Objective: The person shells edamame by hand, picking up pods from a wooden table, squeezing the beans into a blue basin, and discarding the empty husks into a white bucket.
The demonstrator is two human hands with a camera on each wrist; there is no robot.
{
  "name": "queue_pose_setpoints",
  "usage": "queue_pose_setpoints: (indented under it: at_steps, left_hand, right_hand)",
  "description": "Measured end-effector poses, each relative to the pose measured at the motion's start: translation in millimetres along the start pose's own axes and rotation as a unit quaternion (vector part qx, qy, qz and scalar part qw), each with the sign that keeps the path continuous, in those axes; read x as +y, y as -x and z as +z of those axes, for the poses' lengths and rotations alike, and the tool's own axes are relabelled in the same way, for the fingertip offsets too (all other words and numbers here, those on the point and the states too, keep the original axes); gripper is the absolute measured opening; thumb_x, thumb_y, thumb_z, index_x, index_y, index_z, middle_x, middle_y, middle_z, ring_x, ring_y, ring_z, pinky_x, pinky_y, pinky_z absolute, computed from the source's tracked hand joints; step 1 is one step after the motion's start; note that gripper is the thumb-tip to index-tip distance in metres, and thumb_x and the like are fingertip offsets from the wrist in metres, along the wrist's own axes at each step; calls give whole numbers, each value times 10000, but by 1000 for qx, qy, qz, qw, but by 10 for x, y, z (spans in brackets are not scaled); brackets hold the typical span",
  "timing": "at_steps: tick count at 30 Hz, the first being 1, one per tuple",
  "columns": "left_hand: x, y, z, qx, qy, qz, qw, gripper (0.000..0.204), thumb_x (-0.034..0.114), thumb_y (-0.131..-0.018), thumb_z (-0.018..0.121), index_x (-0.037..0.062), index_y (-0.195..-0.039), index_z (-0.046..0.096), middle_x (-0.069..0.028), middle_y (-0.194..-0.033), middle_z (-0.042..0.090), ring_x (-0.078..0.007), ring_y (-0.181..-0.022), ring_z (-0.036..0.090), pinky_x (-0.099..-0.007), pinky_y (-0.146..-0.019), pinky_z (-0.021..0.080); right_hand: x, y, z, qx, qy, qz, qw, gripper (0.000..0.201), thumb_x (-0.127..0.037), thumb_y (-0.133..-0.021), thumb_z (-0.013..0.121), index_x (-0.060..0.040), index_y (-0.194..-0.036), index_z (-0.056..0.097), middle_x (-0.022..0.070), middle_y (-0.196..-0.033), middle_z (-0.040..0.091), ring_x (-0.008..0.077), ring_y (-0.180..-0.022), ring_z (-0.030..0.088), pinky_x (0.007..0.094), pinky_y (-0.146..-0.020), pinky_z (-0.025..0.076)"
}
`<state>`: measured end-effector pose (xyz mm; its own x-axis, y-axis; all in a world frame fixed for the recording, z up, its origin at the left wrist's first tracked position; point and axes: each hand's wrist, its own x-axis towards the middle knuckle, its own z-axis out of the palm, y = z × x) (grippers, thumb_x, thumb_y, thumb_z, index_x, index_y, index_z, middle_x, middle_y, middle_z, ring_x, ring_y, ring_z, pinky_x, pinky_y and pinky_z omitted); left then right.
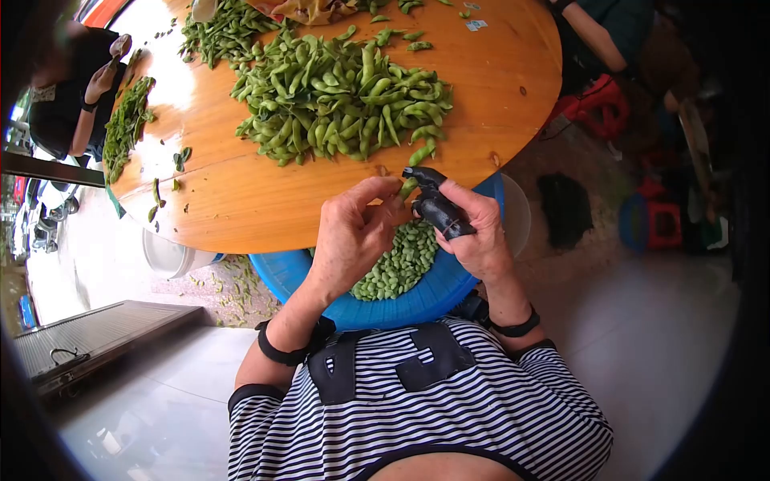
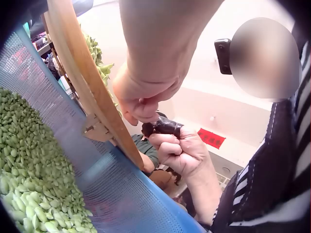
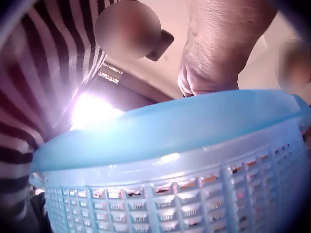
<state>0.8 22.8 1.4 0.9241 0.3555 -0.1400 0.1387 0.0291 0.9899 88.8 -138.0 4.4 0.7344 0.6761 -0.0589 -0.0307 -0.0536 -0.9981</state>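
Pinching a green pod [image 1: 408, 189] between them, the left hand [image 1: 357, 232] and right hand [image 1: 480, 232] (two digits black-wrapped) meet above the blue basket [image 1: 377, 314] of shelled beans [image 1: 395, 271], near the table [image 1: 501, 88].

I could pass over the bare strip of wooden tabletop [image 1: 261, 204] beside the left hand [image 1: 357, 234]; ahead, the edamame pile [image 1: 345, 100] blocks me, and nearer, the blue mesh basket [image 1: 393, 311].

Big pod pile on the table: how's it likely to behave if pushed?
The big pod pile probably slumps and spreads, being heaped loose. Edge pods likely slide rather than roll: they look long and bumpy, and the table looks glossy.
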Motion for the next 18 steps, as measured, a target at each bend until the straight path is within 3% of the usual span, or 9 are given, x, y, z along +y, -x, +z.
queue_pose_setpoints:
  at_steps: [5, 7, 8, 10, 13, 14, 16, 17, 18]
  left_hand:
    - [-7, 22, -22, 16, -89, 77, 993, 162, -37, -845, 573, -80, -997, 608, -104, -722, 613, -78, -590, 569, -260, -537, 473]
    - [-30, 38, -47, -19, -18, 28, 999, 137, -8, -873, 599, -57, -999, 620, -82, -774, 625, -74, -603, 558, -240, -537, 456]
    - [-22, 42, -67, -20, -18, 28, 999, 137, -8, -873, 599, -57, -999, 620, -82, -774, 625, -74, -603, 558, -240, -537, 456]
    - [9, 37, -122, -110, 214, -94, 966, 106, 39, -895, 631, -20, -983, 629, -39, -795, 625, -60, -582, 521, -210, -516, 415]
    - [12, 15, -197, -166, 284, -128, 936, 104, 81, -890, 669, 18, -962, 631, -1, -822, 619, -35, -567, 471, -187, -489, 361]
    - [41, 25, -169, -166, 284, -129, 936, 104, 81, -890, 669, 18, -962, 631, -1, -822, 619, -35, -567, 471, -187, -489, 361]
    - [123, 52, -63, -131, 214, -68, 966, 76, 74, -898, 655, 27, -945, 617, 44, -766, 577, -1, -595, 430, -168, -502, 316]
    - [52, 44, -34, -131, 215, -68, 965, 76, 74, -898, 655, 27, -945, 617, 44, -766, 577, -1, -595, 430, -168, -502, 316]
    - [-25, 24, -3, -98, 122, -21, 987, 84, 87, -901, 658, 31, -942, 611, 54, -767, 573, 3, -617, 433, -166, -517, 321]
  right_hand:
    - [27, -8, -71, -13, 10, -27, 999, 434, 79, -776, 502, 14, -1190, 612, 25, -843, 662, 46, -714, 547, 187, -614, 446]
    - [145, -19, -154, -82, -178, 11, 980, 432, 58, -784, 512, -9, -1197, 620, 54, -863, 663, 46, -641, 505, 173, -532, 411]
    - [176, -14, -157, -82, -178, 11, 981, 432, 58, -784, 512, -9, -1197, 620, 54, -863, 663, 46, -641, 505, 173, -532, 411]
    - [225, -13, -156, -141, -409, 81, 898, 428, 28, -794, 510, -31, -1204, 618, 83, -873, 651, 41, -572, 435, 158, -467, 351]
    - [321, 15, -136, -159, -472, 73, 864, 413, -15, -813, 503, -37, -1211, 611, 96, -872, 642, 42, -541, 394, 160, -447, 329]
    - [293, 13, -137, -159, -472, 73, 864, 413, -15, -813, 503, -37, -1211, 611, 96, -872, 642, 42, -541, 394, 160, -447, 329]
    - [190, -2, -143, -119, -370, 102, 916, 426, -28, -781, 540, -26, -1199, 620, 41, -838, 620, 30, -576, 433, 162, -485, 364]
    - [178, 6, -123, -119, -370, 102, 916, 426, -28, -781, 540, -26, -1199, 620, 41, -838, 620, 30, -576, 433, 162, -485, 364]
    - [170, 24, -84, -89, -270, 55, 957, 430, -24, -768, 544, -16, -1191, 622, 14, -823, 602, 24, -595, 450, 163, -510, 379]
